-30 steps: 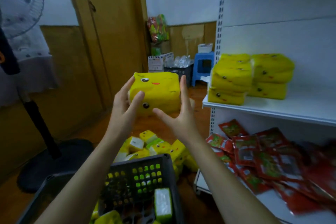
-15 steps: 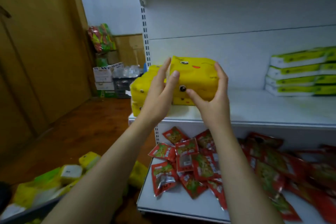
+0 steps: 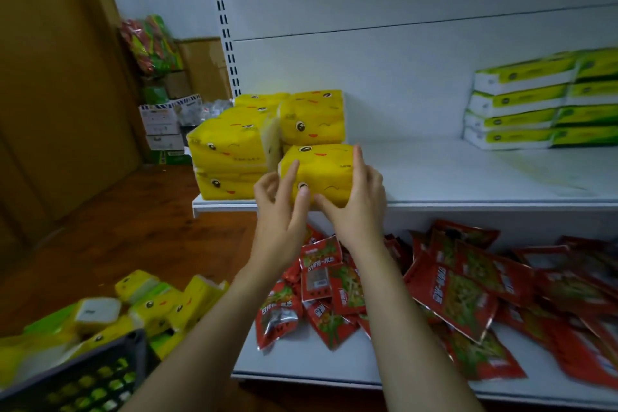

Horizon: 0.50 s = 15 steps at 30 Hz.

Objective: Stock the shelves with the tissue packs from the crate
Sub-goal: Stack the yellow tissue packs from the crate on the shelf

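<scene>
Nearest in, at the lower left, the dark slotted plastic crate [image 3: 110,365] is seen. Loose packs [image 3: 150,304] in soft yellow and green film are heaped in and beyond it, so plenty is judged left to stock. Just past it, on the lower shelf [image 3: 294,365], glossy red snack sachets [image 3: 451,291] are scattered flat and overlapping.

And here is the action: the yellow tissue pack [image 3: 321,170], a plump, soft-cornered block printed with a cartoon face, is held at the front lip of the middle shelf [image 3: 468,181]. Its left end is clasped by the left hand [image 3: 279,211], thumb pressed on the front face, forefinger laid up the side, the other fingers loosely curled. Its right end is gripped by the right hand [image 3: 356,207], thumb low on the front, fingers together up the side. Whether its base is touching the shelf cannot be told.

The placing step is judged to be in hand. Next, a push back and to the left is called for, snug beside the stacked yellow packs [image 3: 230,157], and then a release. Farther right, flat green-and-white tissue packs [image 3: 521,107] are stacked against the smooth white back panel [image 3: 401,77].
</scene>
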Tool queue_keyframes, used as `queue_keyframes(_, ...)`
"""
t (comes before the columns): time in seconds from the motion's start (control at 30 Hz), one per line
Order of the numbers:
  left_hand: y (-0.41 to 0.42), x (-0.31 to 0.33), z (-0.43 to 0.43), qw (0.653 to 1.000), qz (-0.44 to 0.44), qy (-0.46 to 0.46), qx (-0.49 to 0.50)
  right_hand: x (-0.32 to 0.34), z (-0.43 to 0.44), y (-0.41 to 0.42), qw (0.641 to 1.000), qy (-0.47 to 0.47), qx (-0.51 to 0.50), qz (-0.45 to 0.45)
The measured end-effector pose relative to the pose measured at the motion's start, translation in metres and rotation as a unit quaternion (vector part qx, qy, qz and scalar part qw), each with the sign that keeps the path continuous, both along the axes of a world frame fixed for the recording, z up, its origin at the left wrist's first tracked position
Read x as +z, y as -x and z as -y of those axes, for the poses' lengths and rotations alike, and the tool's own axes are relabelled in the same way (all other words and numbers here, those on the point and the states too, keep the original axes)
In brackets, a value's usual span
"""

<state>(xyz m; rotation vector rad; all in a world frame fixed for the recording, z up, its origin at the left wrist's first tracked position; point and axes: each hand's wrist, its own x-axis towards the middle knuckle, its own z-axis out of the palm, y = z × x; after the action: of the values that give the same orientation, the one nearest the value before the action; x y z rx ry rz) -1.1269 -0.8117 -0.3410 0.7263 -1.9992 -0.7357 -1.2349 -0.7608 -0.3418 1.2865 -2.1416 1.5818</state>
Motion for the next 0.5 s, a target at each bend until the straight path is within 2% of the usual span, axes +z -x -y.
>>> queue_keyframes(0.1, -0.005, -0.012, 0.003, 0.997, 0.049, 0.055, 0.035, -0.001, 0.007, -0.003, 0.999, -0.026, -0.026, -0.01)
queue_keyframes(0.27, -0.001, -0.003, 0.009, 0.988, 0.132, 0.029, 0.069, -0.009, 0.016, -0.007, 0.998, -0.018, -0.061, -0.014)
queue_keyframes(0.5, -0.002, -0.008, 0.011, 0.99, 0.116, 0.045, 0.074, -0.008, 0.019, -0.008, 0.998, -0.002, -0.069, -0.003)
